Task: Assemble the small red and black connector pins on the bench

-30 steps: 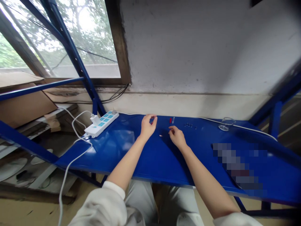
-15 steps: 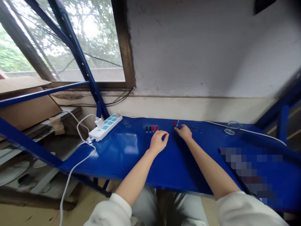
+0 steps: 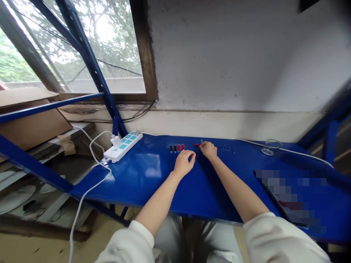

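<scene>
- Viewpoint: one head-worn camera; we look forward and down from above the cream fabric sleeves.
- Facing: across the long, glossy blue tabletop to the flat grey-white wall, the brown-framed glass window at upper left.
- Range: near; we find the bare left hand and bare right hand just below frame centre.

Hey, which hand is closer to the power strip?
Left. The left hand is to the right of the power strip; the right hand is farther right, fingertips at a red piece.
</scene>
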A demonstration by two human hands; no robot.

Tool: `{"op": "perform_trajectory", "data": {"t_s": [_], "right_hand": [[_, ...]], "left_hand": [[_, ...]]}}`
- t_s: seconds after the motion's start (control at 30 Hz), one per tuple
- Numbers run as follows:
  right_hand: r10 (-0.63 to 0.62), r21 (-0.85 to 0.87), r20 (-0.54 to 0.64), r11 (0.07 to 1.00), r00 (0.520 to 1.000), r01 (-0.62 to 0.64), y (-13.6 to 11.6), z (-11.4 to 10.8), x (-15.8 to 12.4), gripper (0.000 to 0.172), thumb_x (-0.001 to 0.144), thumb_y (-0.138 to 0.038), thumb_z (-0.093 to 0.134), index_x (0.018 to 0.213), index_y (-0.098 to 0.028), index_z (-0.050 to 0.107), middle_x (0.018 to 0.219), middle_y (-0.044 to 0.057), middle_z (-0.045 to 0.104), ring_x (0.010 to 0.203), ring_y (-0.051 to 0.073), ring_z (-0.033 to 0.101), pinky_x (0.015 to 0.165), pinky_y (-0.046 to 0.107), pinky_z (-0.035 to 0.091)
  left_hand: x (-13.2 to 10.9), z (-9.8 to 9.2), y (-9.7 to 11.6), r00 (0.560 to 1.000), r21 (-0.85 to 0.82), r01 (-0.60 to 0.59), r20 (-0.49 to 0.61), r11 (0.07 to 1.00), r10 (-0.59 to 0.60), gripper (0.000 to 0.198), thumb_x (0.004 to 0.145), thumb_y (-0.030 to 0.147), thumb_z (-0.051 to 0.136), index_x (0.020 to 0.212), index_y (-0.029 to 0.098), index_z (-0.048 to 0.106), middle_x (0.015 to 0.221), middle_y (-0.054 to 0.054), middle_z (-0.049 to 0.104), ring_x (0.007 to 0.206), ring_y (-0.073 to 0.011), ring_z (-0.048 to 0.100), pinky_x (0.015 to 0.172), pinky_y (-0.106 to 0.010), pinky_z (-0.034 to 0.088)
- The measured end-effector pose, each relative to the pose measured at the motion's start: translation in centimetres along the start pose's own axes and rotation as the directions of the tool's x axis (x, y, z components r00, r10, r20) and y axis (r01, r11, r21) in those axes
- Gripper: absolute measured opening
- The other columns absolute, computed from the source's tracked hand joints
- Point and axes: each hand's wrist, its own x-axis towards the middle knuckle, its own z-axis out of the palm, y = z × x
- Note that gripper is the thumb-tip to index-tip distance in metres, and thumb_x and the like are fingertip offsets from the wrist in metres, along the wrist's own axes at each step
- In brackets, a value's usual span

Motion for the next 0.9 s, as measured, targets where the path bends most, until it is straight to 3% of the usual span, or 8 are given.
{"op": "perform_trajectory", "data": {"t_s": [0.13,0.23,0.33,0.47,0.67,0.8,0.9], "right_hand": [[0.021,0.001,-0.052,1.0,0.998,-0.021,0.8,-0.1,0.1,0.017,0.074,-0.029,0.052,0.079,-0.019,0.065,0.081,0.009,0.065,0.081,0.021,0.06,0.069,0.031,0.042],[-0.095,-0.004,-0.114,0.995,0.989,0.095,1.5,-0.2,0.6,0.019,0.075,-0.03,0.052,0.084,-0.02,0.065,0.096,0.007,0.062,0.092,0.021,0.055,0.07,0.031,0.042],[-0.202,-0.019,-0.05,0.979,0.978,0.202,1.5,-0.1,1.2,0.018,0.076,-0.029,0.054,0.088,-0.023,0.065,0.106,0.005,0.059,0.099,0.022,0.052,0.075,0.033,0.041],[-0.225,-0.05,0.058,0.972,0.973,0.228,0.8,0.3,1.7,0.021,0.077,-0.026,0.053,0.095,-0.025,0.065,0.107,0.005,0.06,0.099,0.022,0.052,0.078,0.036,0.04],[-0.296,-0.097,0.048,0.949,0.954,0.3,0.5,0.7,1.8,0.02,0.078,-0.021,0.051,0.091,-0.021,0.066,0.099,0.007,0.063,0.095,0.023,0.055,0.08,0.04,0.039],[-0.232,0.152,-0.014,0.961,0.973,0.231,1.0,0.0,1.2,0.019,0.075,-0.025,0.053,0.087,-0.017,0.065,0.086,0.008,0.066,0.081,0.02,0.06,0.073,0.033,0.043],[-0.254,0.49,-0.015,0.841,0.967,0.229,0.8,-1.4,-0.3,0.024,0.074,-0.03,0.053,0.088,-0.014,0.063,0.076,0.007,0.066,0.069,0.017,0.06,0.062,0.028,0.046]], "left_hand": [[-0.1,0.0,0.0,1.0,-0.002,0.013,-0.001,1.0,-0.013,0.02,0.083,0.024,0.041,0.079,0.018,0.059,0.075,-0.003,0.06,0.074,-0.0146,0.053,0.074,-0.03,0.044],[-0.2,-0.1,0.0,1.0,0.001,0.014,0.016,1.0,-0.014,0.02,0.083,0.024,0.041,0.079,0.018,0.059,0.074,-0.003,0.06,0.074,-0.0147,0.053,0.072,-0.029,0.043],[-0.2,0.0,0.0,0.999,0.008,0.007,0.042,1.0,-0.007,0.019,0.083,0.024,0.041,0.078,0.018,0.058,0.074,-0.003,0.06,0.073,-0.0149,0.052,0.072,-0.03,0.043],[-0.2,0.1,0.1,0.998,0.009,0.014,0.065,1.0,-0.014,0.019,0.083,0.024,0.041,0.079,0.019,0.059,0.073,-0.004,0.06,0.073,-0.0157,0.052,0.072,-0.031,0.044],[-0.2,0.2,0.1,0.998,-0.002,0.017,0.064,1.0,-0.017,0.019,0.083,0.024,0.041,0.08,0.019,0.059,0.072,-0.004,0.06,0.073,-0.0159,0.053,0.072,-0.031,0.044],[-0.2,0.3,0.1,0.998,-0.028,0.05,0.023,0.998,-0.05,0.02,0.084,0.026,0.041,0.09,0.02,0.059,0.079,-0.004,0.06,0.077,-0.0157,0.055,0.076,-0.031,0.045],[-0.1,0.2,0.2,0.996,-0.056,0.077,-0.032,0.995,-0.079,0.031,0.085,0.026,0.039,0.114,0.021,0.048,0.086,-0.004,0.06,0.081,-0.0147,0.055,0.081,-0.031,0.045]]}}
